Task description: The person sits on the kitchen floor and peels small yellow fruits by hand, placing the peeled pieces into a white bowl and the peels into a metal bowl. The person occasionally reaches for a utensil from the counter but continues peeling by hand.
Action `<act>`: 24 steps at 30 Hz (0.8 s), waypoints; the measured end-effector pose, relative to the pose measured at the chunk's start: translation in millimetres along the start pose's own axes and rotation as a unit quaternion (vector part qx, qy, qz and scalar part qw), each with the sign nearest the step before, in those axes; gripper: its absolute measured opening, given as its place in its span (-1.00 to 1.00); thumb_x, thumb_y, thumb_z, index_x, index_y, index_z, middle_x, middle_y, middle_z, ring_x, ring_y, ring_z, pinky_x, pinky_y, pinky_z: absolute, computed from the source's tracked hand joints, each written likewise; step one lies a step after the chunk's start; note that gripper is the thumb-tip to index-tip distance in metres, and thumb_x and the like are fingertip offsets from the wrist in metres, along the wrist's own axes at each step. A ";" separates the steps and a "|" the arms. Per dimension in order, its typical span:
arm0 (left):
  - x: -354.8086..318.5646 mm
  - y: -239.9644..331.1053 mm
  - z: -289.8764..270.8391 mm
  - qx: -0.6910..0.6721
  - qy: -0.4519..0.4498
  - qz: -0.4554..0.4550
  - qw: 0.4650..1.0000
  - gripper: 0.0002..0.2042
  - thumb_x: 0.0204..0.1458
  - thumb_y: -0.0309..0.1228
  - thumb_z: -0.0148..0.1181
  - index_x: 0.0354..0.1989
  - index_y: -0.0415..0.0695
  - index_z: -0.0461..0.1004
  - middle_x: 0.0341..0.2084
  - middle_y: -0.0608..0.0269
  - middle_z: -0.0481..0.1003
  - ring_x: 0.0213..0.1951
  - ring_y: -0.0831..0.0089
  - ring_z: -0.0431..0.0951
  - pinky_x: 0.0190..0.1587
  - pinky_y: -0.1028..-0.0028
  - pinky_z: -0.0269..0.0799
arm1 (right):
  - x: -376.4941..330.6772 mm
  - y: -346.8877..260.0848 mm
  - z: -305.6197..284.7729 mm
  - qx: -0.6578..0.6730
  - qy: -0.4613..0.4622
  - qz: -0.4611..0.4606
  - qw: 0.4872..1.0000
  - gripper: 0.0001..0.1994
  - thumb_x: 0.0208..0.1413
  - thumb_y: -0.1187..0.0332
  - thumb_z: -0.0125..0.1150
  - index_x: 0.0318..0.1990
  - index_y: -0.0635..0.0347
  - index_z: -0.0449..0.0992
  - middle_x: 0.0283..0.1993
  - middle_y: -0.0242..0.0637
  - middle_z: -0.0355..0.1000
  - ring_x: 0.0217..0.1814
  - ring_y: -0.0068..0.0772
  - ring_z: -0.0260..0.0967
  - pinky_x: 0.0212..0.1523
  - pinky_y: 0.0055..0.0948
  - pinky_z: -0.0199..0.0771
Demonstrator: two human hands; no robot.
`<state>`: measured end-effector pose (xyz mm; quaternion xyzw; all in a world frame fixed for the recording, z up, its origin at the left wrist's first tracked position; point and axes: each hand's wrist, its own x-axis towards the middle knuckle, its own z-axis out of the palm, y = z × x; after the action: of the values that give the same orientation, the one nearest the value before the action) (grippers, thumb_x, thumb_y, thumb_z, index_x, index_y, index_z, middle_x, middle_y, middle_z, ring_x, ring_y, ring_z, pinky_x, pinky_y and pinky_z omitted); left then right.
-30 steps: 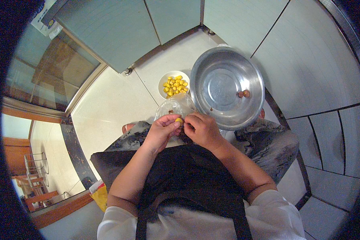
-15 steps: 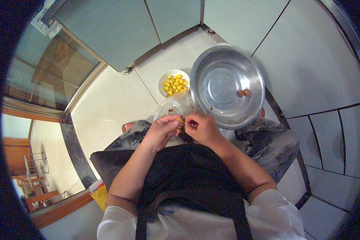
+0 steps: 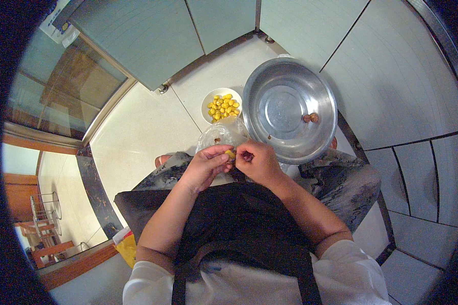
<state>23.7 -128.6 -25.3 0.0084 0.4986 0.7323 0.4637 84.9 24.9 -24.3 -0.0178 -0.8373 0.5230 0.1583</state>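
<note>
My left hand pinches a yellow peeled chestnut between thumb and fingertips. Right up against it, my right hand is curled closed; something dark reddish-brown shows inside its fingers, too small to name. Just beyond my hands lies a clear plastic bag with brown bits in it. A white bowl behind the bag holds a heap of yellow chestnuts. To the right stands a large metal basin, with a couple of brown unpeeled chestnuts and a small brown scrap inside.
Pale floor tiles lie under the bowl and basin. Grey-green cabinets close in at the back and on the right. On the left is a glass-fronted door, and a yellow bag lies by my left elbow.
My fingers have shifted slightly around the chestnut, and more of its yellow side shows. The bowl, bag and basin stay in place.
</note>
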 end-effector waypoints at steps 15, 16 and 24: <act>1.7 1.7 -2.5 -0.051 -0.048 0.035 0.997 -0.74 -0.10 -0.44 0.02 -0.21 -0.21 0.24 -0.32 0.22 0.35 -0.30 0.46 0.37 -0.27 0.54 0.32 | 2.5 -0.9 0.5 0.041 -0.003 0.049 0.998 -0.90 -0.33 0.41 0.15 -0.61 0.22 0.39 -0.63 -0.22 0.34 -0.59 -0.30 0.32 -0.54 -0.44 0.30; 1.6 1.5 -2.2 -0.049 -0.046 0.037 0.997 -0.75 -0.11 -0.44 0.02 -0.22 -0.21 0.24 -0.32 0.22 0.35 -0.30 0.46 0.36 -0.27 0.54 0.32 | 2.6 -1.5 0.5 0.037 -0.006 0.049 0.998 -0.90 -0.33 0.41 0.15 -0.62 0.22 0.39 -0.64 -0.22 0.34 -0.59 -0.30 0.32 -0.55 -0.43 0.30; 0.7 -0.3 1.3 -0.013 -0.022 0.036 0.999 -0.74 -0.11 -0.46 0.02 -0.21 -0.21 0.24 -0.32 0.22 0.35 -0.32 0.46 0.38 -0.28 0.52 0.32 | 1.2 -0.4 2.0 0.010 0.013 0.021 1.000 -0.92 -0.34 0.46 0.13 -0.64 0.21 0.36 -0.66 -0.24 0.31 -0.62 -0.31 0.29 -0.57 -0.42 0.28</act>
<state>24.2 -127.1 -25.1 0.0362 0.4780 0.7550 0.4474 83.3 23.2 -24.5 -0.0407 -0.8294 0.5344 0.1578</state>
